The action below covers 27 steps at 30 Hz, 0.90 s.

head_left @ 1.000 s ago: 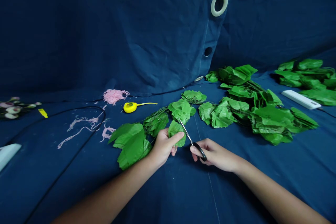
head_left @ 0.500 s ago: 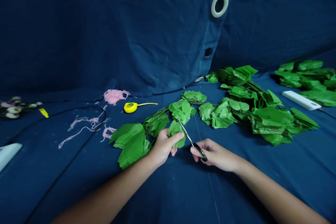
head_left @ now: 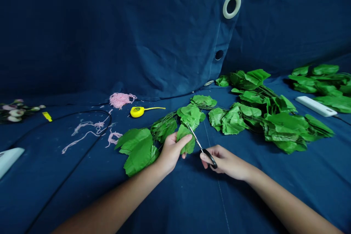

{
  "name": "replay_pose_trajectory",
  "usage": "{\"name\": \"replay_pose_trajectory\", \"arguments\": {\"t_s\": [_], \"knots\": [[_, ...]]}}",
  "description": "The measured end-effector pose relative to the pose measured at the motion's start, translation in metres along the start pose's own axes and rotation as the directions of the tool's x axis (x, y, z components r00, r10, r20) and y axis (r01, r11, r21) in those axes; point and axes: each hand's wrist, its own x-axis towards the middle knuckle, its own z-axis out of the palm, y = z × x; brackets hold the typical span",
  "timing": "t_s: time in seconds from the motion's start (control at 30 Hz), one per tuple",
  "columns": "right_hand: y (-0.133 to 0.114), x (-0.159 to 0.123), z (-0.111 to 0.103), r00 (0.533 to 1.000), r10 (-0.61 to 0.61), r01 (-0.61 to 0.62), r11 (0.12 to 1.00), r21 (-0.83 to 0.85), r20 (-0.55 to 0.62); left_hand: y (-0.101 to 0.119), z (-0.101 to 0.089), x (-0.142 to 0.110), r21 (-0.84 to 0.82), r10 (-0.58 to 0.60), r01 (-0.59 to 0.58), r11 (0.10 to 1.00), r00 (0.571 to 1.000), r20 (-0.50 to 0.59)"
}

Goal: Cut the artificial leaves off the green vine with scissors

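My left hand (head_left: 171,152) pinches a green artificial leaf (head_left: 185,139) between thumb and fingers. This leaf belongs to a long artificial leaf garland (head_left: 233,119) lying across the blue cloth. My right hand (head_left: 223,161) grips black-handled scissors (head_left: 203,147) by the handles. Their thin steel blades point up and left, with the tips beside the top of the held leaf and close to the garland's thin stems. I cannot tell whether the blades are cutting anything. A large leaf cluster (head_left: 138,151) lies just left of my left hand.
A heap of green leaves (head_left: 319,84) and a white rectangular device (head_left: 316,106) lie at right. At left are a yellow tape measure (head_left: 137,112), pink yarn (head_left: 121,100), pink thread scraps (head_left: 85,131), a black cable (head_left: 82,119) and artificial flowers (head_left: 16,111).
The whole view has drifted slightly, so the background sits a little further right. Both hands keep the same hold on the leaf and the scissors.
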Motion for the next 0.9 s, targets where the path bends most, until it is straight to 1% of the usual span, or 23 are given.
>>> {"name": "replay_pose_trajectory", "arguments": {"t_s": [0.17, 0.53, 0.9], "knots": [[-0.0007, -0.0012, -0.0013, 1.0, -0.01, 0.011, 1.0, -0.01, 0.026, 0.0005, 0.0001, -0.0008, 0.022, -0.011, 0.011, 1.0, 1.0, -0.008], [0.0002, -0.0003, -0.0022, 0.999, -0.004, 0.004, 1.0, -0.013, 0.038, 0.0002, 0.0, -0.0006, 0.023, -0.001, 0.001, 1.0, 1.0, 0.0], [-0.0007, -0.0009, -0.0014, 1.0, -0.003, 0.004, 0.999, -0.032, 0.024, 0.0011, -0.0015, -0.0002, 0.03, -0.018, 0.017, 0.999, 1.0, 0.009]]}}
